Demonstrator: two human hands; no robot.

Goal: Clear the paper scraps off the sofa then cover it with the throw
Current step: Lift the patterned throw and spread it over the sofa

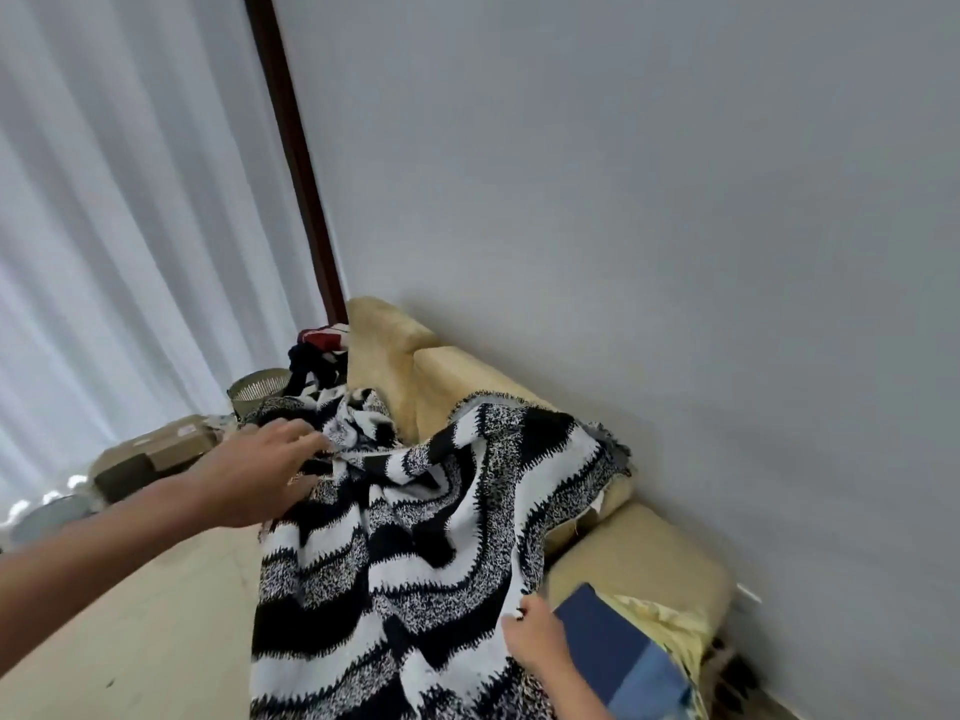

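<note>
Black-white throw (431, 537) over sofa (639, 553), in right hand (535, 636); perhaps left hand (249, 470)

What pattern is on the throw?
The throw has black, white and speckled grey wavy stripes with jagged edges, shown in the head view.

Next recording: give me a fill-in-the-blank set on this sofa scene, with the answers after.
1. The throw is striped black and ____.
2. The sofa stands with its back against a plain ____.
3. The right hand pinches the throw's edge, next to a dark ____ item lying on the sofa.
Missing words: white; wall; blue.
</note>
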